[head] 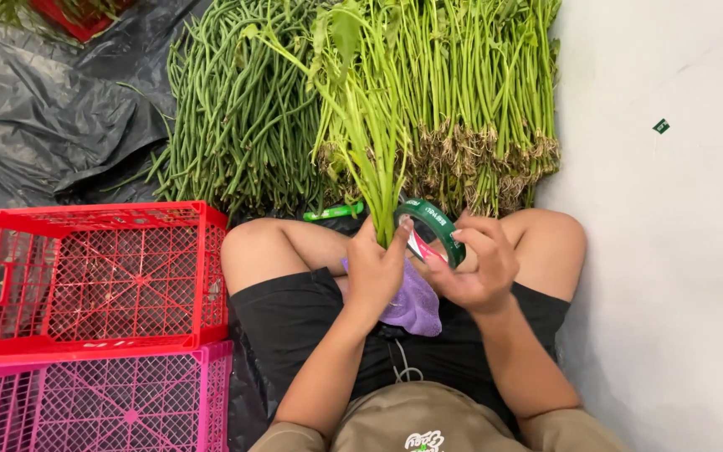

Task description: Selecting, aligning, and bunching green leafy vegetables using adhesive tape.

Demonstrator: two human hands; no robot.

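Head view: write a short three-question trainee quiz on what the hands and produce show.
1. True or false: the left hand grips a bunch of leafy green stems.
2. What does the right hand hold? A) a knife B) a roll of green tape C) a red crate
3. Which crate lies farther from the person's body, the red crate or the pink crate?

Key
1. True; the stems rise from the fist.
2. B; the tape roll sits against the bunch, close beside the left hand.
3. The red crate; the pink crate lies nearer, both beside the person's left leg, on the black plastic sheet.
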